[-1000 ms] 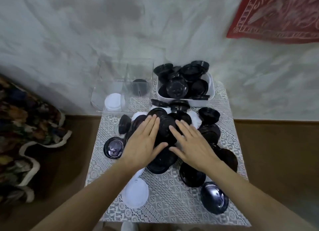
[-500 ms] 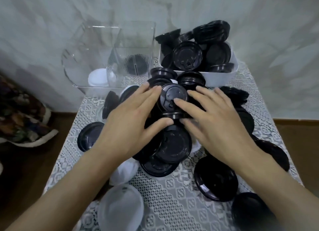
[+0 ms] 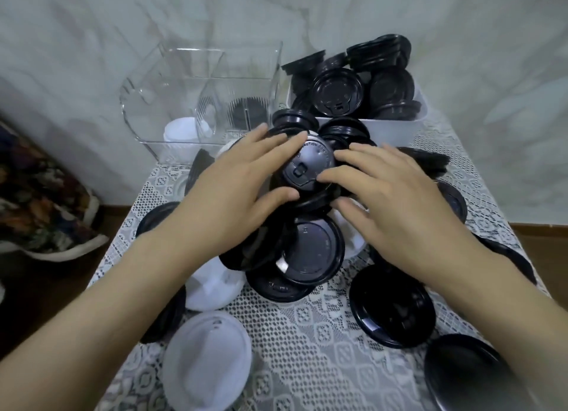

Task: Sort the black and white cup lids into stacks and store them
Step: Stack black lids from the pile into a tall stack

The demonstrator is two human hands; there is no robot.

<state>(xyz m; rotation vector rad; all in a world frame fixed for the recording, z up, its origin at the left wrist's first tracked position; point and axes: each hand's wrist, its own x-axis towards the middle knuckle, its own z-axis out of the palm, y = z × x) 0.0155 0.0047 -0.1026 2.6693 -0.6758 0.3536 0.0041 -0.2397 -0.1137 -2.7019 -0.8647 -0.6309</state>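
1. Rests the left hand (image 3: 233, 192) on the left side of the top black lid (image 3: 307, 164), with the fingers nearly straight across its rim and the thumb against its near edge, pressed to it rather than curled round it
2. Sets the right hand (image 3: 396, 201) against the same lid's right side, fingers spread and only slightly bent, fingertips (image 3: 325, 175) touching the rim, nothing clasped
3. Has that lid face up, sip hole showing, between the two hands on the crest of a mixed pile of lids (image 3: 344, 132) in the middle of the lace-covered table (image 3: 307, 349)
4. Shows, lower in the pile, an upturned black lid (image 3: 313, 250) just below the hands and a white lid (image 3: 212, 287) partly under the left wrist
5. Shows loose lids nearer the front: a second white lid (image 3: 209, 364) at the front left, a flat black lid (image 3: 393, 306) beside the right forearm, and another black lid (image 3: 467, 377) in the near right corner
6. Finds a clear box (image 3: 172, 109) at the far left with divided compartments, a short stack of white lids (image 3: 179, 131) in the left one and a dark lid (image 3: 246, 112) in the right
7. Finds a white tub (image 3: 399, 131) just right of the box, heaped with black lids (image 3: 335, 94)
8. Catches patterned fabric (image 3: 40, 195) on the floor at the left
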